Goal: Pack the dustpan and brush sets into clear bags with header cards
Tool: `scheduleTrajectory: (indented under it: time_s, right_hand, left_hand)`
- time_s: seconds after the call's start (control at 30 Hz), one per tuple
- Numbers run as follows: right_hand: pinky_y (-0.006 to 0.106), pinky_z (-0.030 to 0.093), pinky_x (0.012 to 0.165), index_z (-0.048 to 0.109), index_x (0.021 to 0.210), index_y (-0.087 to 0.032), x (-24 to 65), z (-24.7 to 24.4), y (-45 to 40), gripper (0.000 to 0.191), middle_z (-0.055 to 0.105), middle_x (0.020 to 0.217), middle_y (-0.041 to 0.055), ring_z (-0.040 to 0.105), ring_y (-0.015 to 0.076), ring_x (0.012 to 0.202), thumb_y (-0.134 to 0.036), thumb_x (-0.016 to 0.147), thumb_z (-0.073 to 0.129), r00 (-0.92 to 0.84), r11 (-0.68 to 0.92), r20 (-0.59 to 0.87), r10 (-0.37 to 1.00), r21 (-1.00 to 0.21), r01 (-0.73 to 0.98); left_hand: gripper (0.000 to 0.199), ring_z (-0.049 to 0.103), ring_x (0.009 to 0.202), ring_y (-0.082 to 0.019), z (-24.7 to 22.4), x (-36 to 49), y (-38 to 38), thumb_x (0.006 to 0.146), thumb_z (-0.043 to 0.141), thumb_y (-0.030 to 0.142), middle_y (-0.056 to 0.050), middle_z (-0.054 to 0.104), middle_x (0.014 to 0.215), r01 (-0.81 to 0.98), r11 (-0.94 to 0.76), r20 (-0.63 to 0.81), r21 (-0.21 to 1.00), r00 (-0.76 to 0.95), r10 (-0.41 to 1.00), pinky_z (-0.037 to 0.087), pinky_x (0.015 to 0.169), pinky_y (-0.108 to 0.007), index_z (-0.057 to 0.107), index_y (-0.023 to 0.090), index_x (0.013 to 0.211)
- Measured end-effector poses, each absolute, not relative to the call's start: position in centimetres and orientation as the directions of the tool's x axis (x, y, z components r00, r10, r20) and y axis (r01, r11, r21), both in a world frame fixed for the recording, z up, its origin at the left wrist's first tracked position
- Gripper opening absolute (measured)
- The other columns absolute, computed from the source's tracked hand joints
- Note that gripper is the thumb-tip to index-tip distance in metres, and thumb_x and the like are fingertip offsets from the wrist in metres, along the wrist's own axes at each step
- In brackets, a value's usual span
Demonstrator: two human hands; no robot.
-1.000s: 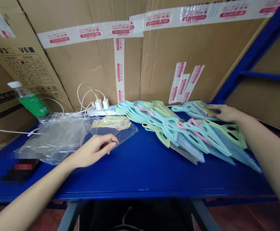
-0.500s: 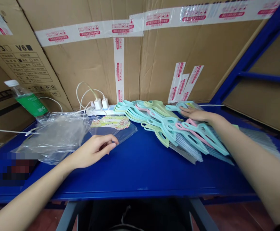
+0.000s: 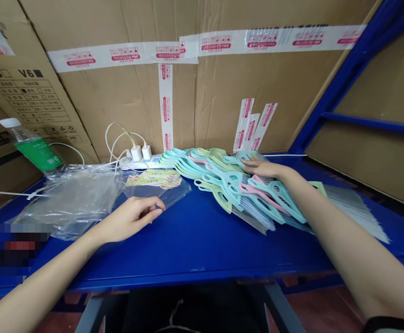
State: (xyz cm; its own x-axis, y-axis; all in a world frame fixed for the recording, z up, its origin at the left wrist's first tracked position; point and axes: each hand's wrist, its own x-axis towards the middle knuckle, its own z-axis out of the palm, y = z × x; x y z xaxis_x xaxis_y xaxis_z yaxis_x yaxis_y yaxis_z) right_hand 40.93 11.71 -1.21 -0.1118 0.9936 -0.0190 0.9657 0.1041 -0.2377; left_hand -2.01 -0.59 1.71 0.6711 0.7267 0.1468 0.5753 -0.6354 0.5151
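Cardboard [image 3: 119,101] stands upright behind the brush pile [image 3: 235,178], the reference for all positions. Bench [image 3: 202,249], blue: supports the pile and extends to both sides of it. Bag stack [image 3: 84,189], clear film: well left of the pile. Brush set [image 3: 233,160], turquoise: at the rear of the pile, partly hidden by the right hand [image 3: 266,169]. Expect a light, stiff plastic body; what looks like clear wrap is likely slippery, and bristles should bend, so hold at the handle neck. Right grip: laid over the set, fingers extended; whether clamped or merely resting cannot be told. Left hand [image 3: 131,215]: front-left of the pile, fingers curled, thumb near forefinger; whether it pinches the adjacent loose bag [image 3: 174,194] cannot be told. Printed cards [image 3: 149,179]: on or in that bag, left of the pile.
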Motion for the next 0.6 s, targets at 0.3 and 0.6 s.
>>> scheduleTrajectory:
  time_s: [0.3, 0.6]
  right_hand:
    - [0.047, 0.019, 0.120, 0.040, 0.152, -0.025, 39.1, -0.1, 10.8, 0.074, 0.042, 0.154, 0.0042, 0.033, 0.0302, 0.144, -0.065, 0.089, 0.038, -0.070, 0.051, -0.078, 0.994, -0.221, 0.974]
    - [0.051, 0.024, 0.119, 0.051, 0.146, -0.018, 39.4, -0.7, 10.5, 0.068, 0.051, 0.148, 0.0086, 0.035, 0.0346, 0.143, -0.055, 0.091, 0.039, -0.058, 0.062, 0.023, 0.998, -0.218, 0.974]
  left_hand:
    - [0.023, 0.044, 0.051, -0.009, 1.6, -1.9, -0.6, 0.095, 0.043, 0.032, 0.006, 0.052, 0.059, 0.560, -0.663, 0.158, 0.496, 0.693, 0.703, 0.035, 0.053, -0.020, 0.062, 0.020, 0.092]
    - [0.025, 0.049, 0.052, -0.010, 1.4, -1.9, -0.4, 0.096, 0.041, 0.032, 0.005, 0.056, 0.060, 0.596, -0.699, 0.175, 0.396, 0.698, 0.695, 0.038, 0.054, -0.022, 0.063, 0.021, 0.092]
